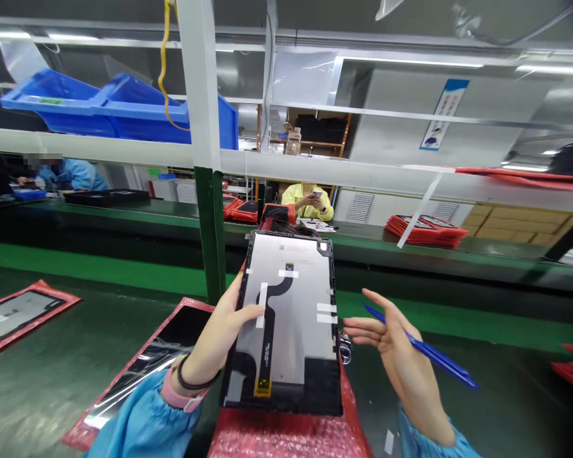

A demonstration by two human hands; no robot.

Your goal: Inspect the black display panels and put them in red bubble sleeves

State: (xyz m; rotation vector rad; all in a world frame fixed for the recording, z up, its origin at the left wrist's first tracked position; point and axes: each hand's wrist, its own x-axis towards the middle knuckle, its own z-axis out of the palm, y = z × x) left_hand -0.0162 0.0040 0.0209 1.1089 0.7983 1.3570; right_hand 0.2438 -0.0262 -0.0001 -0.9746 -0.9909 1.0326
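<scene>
My left hand (229, 318) grips a tablet screen panel (305, 343) by its left edge, thumb across its back. The panel is tilted up, with a silver back, a black flex cable (268, 337) and several strips of white tape. To the right of it, my right hand (401, 350) is apart from the panel, fingers stretched out. Blue tweezers (439, 357) are tucked in the crook of that hand. Below the panel lies a red bubble-wrap bag (291, 436).
A screen in red wrap (148, 362) lies to the left, another wrapped panel (23, 318) further left. A green-and-white post (209, 222) rises ahead. Blue bins (119, 105) sit on the shelf above. A person in yellow (308, 200) sits across the bench; red-wrapped stacks (424, 230) lie there.
</scene>
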